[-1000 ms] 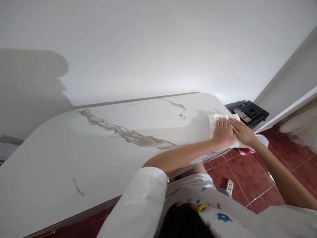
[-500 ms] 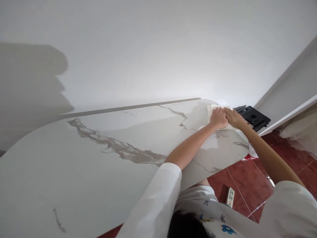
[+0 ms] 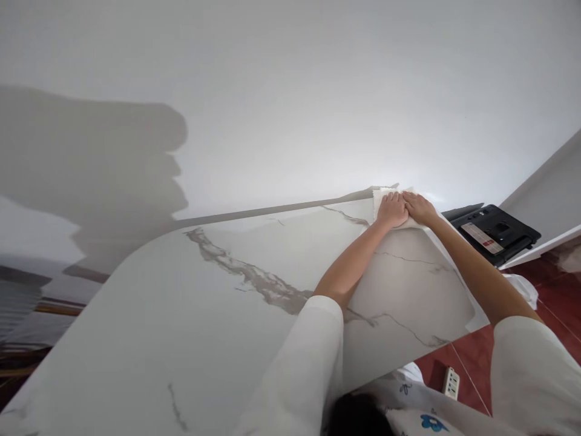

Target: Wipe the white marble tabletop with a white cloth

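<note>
White grey-veined table stands by a pale wall, red tiled floor lower right; both arms reach forward, palms down; left hand and right hand, side by side, mostly open, fingers extended, rest on white cloth at table's far edge

No readable text; label on black device illegible.

Soft light brightens the wall, a broad shadow darkening its left.
</note>
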A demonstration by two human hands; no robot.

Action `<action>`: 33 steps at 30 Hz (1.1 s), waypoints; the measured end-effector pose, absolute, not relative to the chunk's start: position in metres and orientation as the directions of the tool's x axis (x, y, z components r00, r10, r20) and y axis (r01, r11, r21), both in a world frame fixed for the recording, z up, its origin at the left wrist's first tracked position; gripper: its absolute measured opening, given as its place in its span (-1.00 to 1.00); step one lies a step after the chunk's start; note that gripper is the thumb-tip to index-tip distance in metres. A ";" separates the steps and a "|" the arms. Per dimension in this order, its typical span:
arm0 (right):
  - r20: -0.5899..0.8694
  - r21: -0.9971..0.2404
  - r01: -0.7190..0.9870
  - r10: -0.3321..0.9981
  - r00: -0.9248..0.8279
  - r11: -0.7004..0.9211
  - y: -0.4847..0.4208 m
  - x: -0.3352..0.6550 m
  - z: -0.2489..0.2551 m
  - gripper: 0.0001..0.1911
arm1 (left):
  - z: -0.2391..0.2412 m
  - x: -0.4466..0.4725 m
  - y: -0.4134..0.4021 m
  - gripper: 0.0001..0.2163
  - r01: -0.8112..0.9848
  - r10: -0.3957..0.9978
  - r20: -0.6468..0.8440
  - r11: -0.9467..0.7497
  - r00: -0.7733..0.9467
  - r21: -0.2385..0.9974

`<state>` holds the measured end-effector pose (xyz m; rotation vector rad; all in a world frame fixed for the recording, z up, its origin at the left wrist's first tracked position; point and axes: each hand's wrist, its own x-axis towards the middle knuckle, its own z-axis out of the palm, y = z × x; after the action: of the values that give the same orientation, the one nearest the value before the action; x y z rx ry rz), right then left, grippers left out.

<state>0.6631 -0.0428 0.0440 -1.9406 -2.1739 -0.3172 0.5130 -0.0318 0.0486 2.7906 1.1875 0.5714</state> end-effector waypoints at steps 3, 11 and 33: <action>0.288 0.010 0.993 0.951 -0.114 0.116 -0.032 0.633 0.042 -0.43 | 0.046 0.483 -0.022 -0.48 0.707 0.721 0.297 -0.686 0.626 0.174; 0.295 -0.008 0.973 0.930 -0.217 0.230 -0.011 0.534 0.038 -0.43 | 0.041 0.388 -0.013 -0.50 0.776 0.771 0.305 -0.616 0.559 0.136; 0.311 -0.148 0.906 0.889 -0.338 0.396 -0.035 0.211 0.028 -0.49 | 0.026 0.075 -0.021 -0.53 0.878 0.867 0.250 -0.467 0.431 0.105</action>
<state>0.2109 -0.0352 0.0281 -1.5574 -2.3189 -0.0724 0.0754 -0.0206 0.0262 2.6916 1.6420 0.4313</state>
